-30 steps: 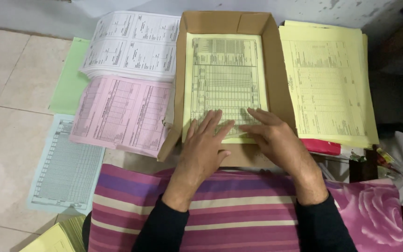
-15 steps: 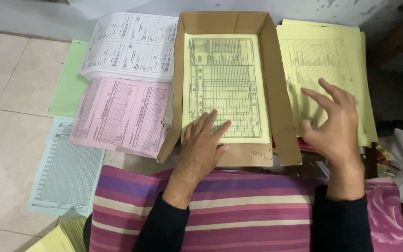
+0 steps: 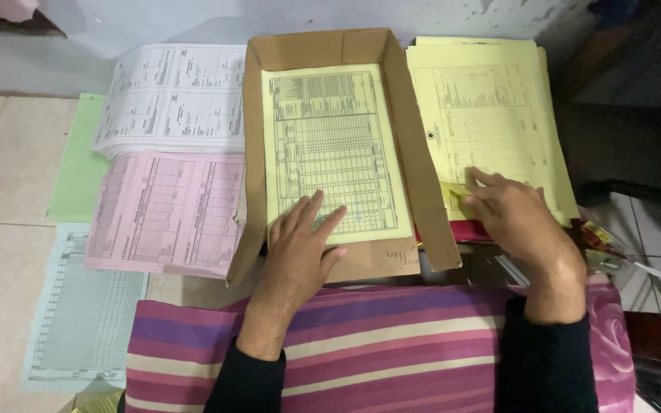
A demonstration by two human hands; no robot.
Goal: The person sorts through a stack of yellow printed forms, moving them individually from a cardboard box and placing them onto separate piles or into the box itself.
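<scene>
Left hand (image 3: 298, 243) of mine lies flat, fingers spread, on the near end of the yellow form (image 3: 330, 149) inside the box (image 3: 430, 229), pressing on it and gripping nothing. That form lies flat on the box floor, its printed table facing up, with cardboard walls on both sides and at the far end. My right hand (image 3: 510, 214) is out to the right of the box, on the near left corner of the yellow stack (image 3: 491, 107), with thumb and fingertips pinched together on the corner of the top sheet, which curls up a little there. The stack lies just beside the box's right wall, and a red folder (image 3: 472, 231) shows under its near edge. To the left of the box lies a white stack (image 3: 174, 95) of printed forms, and nearer to me a pink stack (image 3: 166, 210) that touches the box's left wall. A green sheet (image 3: 78, 153) shows from under those two, and a blue sheet (image 3: 82, 306) lies on the floor tiles nearer still. Both of my forearms, in dark sleeves, cross a striped pillow (image 3: 376, 344) that lies over my lap.
</scene>
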